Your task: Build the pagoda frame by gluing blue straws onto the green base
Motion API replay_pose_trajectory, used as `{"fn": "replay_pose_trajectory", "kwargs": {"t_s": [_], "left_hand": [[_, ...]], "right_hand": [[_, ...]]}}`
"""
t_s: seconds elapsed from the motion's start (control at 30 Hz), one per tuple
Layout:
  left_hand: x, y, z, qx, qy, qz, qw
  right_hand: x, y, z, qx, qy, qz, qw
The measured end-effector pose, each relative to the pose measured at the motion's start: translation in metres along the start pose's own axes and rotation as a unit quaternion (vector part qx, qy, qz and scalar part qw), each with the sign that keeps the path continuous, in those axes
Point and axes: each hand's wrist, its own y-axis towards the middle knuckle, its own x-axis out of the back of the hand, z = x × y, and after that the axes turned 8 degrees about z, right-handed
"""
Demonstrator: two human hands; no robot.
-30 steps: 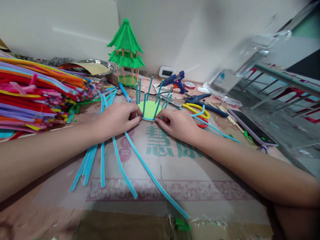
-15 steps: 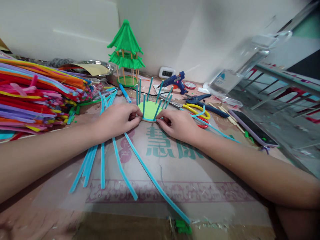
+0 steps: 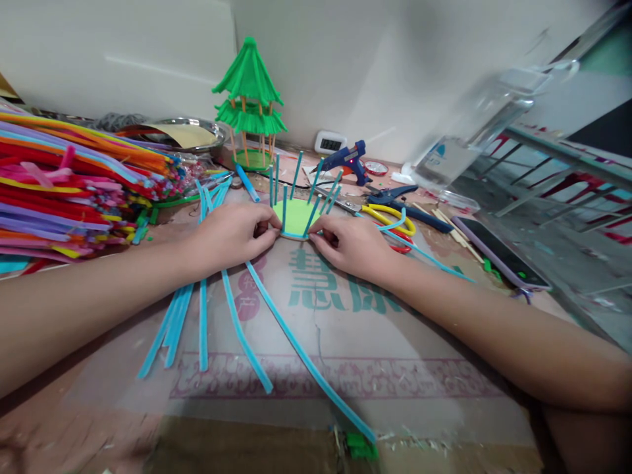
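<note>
A round light-green base [image 3: 297, 216] lies flat on the table, with several blue sticks [image 3: 284, 209] standing up around its edge. A blue pipe cleaner [image 3: 295, 235] runs along its front rim. My left hand [image 3: 237, 236] is closed at the rim's left, thumb and forefinger pinching at the blue edging. On the other side my right hand [image 3: 349, 245] pinches the same edging; its fingertips hide part of the rim. Loose blue pipe cleaners [image 3: 306, 349] lie under and in front of my left hand.
Bundles of coloured pipe cleaners [image 3: 64, 191] fill the left side. Behind stands a green two-tier pavilion model [image 3: 249, 99]. A blue glue gun [image 3: 345, 161], yellow-handled scissors [image 3: 390, 217], pliers [image 3: 395, 195], a phone [image 3: 498, 253] and a clear plastic bottle [image 3: 474, 131] are at right.
</note>
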Motion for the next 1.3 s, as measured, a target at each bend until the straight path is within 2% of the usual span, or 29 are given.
{"fn": "replay_pose_trajectory", "kwargs": {"t_s": [1.3], "left_hand": [[-0.0021, 0.0017, 0.0016, 0.001, -0.011, -0.008, 1.0]], "right_hand": [[-0.0044, 0.0006, -0.0044, 0.018, -0.012, -0.02, 1.0]]}}
